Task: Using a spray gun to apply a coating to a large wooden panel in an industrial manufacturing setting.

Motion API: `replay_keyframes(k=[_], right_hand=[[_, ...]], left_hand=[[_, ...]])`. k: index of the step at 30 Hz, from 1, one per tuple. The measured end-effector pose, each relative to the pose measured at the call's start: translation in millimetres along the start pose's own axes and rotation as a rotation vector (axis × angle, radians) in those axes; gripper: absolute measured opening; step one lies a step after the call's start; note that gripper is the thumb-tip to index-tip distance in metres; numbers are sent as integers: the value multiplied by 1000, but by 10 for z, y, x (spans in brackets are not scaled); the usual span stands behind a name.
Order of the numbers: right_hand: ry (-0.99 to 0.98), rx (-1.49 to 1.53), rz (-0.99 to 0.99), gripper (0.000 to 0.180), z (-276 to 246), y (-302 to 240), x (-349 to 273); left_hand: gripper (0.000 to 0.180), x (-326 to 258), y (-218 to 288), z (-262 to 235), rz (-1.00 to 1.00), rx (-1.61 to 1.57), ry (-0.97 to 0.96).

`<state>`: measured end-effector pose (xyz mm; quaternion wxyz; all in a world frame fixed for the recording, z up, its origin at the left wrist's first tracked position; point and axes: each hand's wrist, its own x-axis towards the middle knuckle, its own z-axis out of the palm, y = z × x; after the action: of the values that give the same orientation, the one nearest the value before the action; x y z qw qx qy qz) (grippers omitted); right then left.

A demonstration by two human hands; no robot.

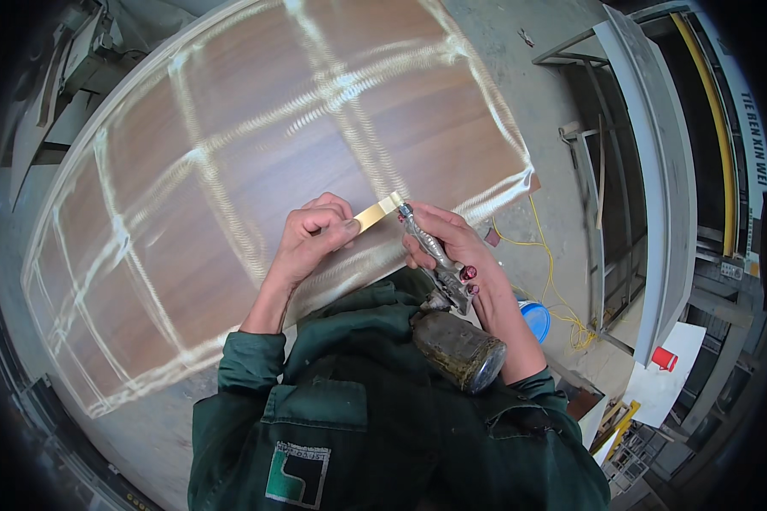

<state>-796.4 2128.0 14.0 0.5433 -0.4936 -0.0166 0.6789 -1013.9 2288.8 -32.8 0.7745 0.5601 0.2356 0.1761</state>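
Between thumb and fingers, my left hand pinches one end of a short yellowish strip of tape. The strip's other end reaches the nozzle of a metal spray gun. My right hand is wrapped round the front of the gun, its fingertips by the nozzle and the tape's end. Below the gun hangs a dark, stained cup, close against my jacket. Both hands are above the near edge of a large brown wood-look panel, marked with pale sprayed bands in a grid.
On the right stands a metal rack with grey-white sheets leaning on it. A yellow hose loops over the floor beside a blue-lidded bucket. A red cup sits on a white board. Machinery is at the far left.
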Motion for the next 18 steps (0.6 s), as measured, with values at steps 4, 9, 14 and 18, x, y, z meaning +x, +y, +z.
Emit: replay_keyframes(k=[4, 9, 14, 18], right_hand=[[32, 24, -1, 43, 38, -18, -8], [-32, -94, 17, 27, 112, -72, 8], [-65, -168, 21, 28, 218, -141, -2], [-25, -152, 4, 24, 116, -87, -15]], left_hand=[[18, 70, 333, 51, -15, -158, -44], [30, 490, 720, 155, -94, -178, -246], [49, 1160, 629, 230, -174, -219, -341], [65, 1241, 337, 233, -322, 169, -287]])
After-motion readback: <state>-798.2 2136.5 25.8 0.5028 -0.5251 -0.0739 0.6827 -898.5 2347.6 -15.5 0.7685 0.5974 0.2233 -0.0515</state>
